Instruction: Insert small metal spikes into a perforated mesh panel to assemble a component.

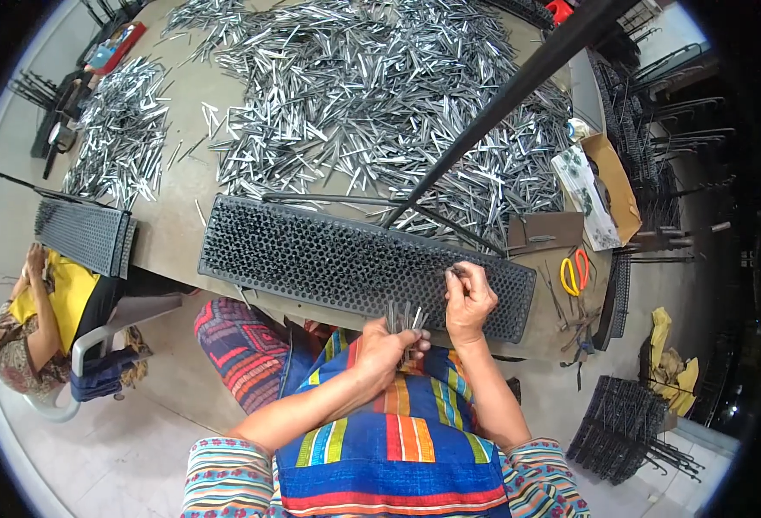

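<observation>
A long dark rack [510, 298] with rows of small holes lies along the table's near edge. Short dark pieces stand upright in most of its holes, while the right end shows open holes. Just in front of it, my left hand [382, 350] is closed round a bunch of thin metal strips [406, 315], their ends fanning up past the thumb. My right hand [469, 304] hovers over the rack's right part, thumb and fingers pinched together. Something small and dark shows at those fingertips, too small to name.
A wide heap of loose metal strips [337, 104] covers the table behind the rack. A black bar [501, 104] slants across above it. Yellow-and-orange-handled scissors [575, 273] and an open cardboard box [613, 186] lie right. Another person [31, 337] sits at left beside a similar rack [83, 235].
</observation>
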Demonstrator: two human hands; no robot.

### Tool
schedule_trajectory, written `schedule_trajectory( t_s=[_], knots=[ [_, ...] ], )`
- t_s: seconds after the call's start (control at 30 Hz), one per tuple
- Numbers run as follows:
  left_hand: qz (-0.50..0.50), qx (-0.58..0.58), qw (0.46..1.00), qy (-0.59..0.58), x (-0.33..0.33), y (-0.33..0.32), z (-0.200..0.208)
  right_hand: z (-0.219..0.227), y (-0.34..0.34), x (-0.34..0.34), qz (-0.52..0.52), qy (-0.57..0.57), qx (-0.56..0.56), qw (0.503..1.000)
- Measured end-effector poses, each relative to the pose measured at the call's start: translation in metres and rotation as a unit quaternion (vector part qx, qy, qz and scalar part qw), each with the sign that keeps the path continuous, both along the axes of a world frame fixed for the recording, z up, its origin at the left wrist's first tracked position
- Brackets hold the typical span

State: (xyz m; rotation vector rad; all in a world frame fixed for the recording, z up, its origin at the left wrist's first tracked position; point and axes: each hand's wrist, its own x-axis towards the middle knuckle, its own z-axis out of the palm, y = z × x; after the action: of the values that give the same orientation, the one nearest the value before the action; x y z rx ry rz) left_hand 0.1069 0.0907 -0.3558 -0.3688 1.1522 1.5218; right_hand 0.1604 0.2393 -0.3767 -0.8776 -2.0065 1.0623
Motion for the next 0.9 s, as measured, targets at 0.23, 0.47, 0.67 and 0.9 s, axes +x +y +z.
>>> schedule_trajectory(
  t_s=[0.23,0.47,0.67,0.9],
  knots=[
    [0.000,0.002,1.000,-0.021,-0.002,0.002,-0.001,0.015,0.007,-0.006,0.031,-0.015,0.058,0.998],
    [0.019,0.026,0.999,-0.039,-0.002,0.001,0.000,0.025,-0.003,-0.002,0.086,-0.084,0.221,0.968],
    [0.001,0.033,0.999,-0.009,-0.001,0.001,0.003,0.027,-0.015,0.028,0.166,-0.114,-0.236,0.951],
    [0.007,0.025,0.999,-0.021,0.004,0.006,0.012,0.022,-0.024,0.041,0.051,0.050,-0.444,0.893]
  ],
)
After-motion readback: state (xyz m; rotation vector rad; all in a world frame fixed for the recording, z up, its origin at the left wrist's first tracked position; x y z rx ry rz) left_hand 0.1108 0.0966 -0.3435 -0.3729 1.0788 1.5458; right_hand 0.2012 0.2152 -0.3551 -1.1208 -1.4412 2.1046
